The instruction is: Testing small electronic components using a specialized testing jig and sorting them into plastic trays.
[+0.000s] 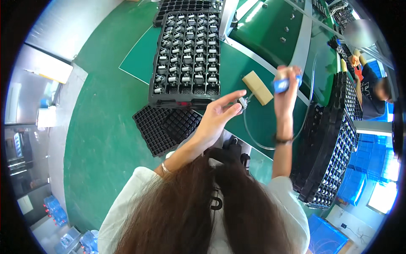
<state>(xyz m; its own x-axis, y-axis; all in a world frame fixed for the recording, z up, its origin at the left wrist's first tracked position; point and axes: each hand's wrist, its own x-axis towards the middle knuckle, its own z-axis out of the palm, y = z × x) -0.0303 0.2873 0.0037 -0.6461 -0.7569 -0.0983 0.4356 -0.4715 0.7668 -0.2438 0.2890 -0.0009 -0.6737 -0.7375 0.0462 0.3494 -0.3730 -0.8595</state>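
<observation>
My left hand (218, 116) is over the near edge of the green table, thumb and forefinger pinched on a small white-and-metal part (242, 102). Right of it, my right hand (286, 91) is raised, its fingers wrapped round a blue handheld tool (281, 86), blurred by motion, so its exact kind is unclear. A tan rectangular block (258, 87) lies on the table between the two hands. Beneath it, a clear thin hose (262, 146) loops from near the left hand round past my right wrist.
A black compartment tray (186, 57) full of small white-and-metal parts stands left on the table. Empty black trays (156, 129) lie below it. Stacked loaded trays (327, 165) rise at the right. Beyond the table runs a green conveyor belt (270, 31); another person (370, 91) works far right.
</observation>
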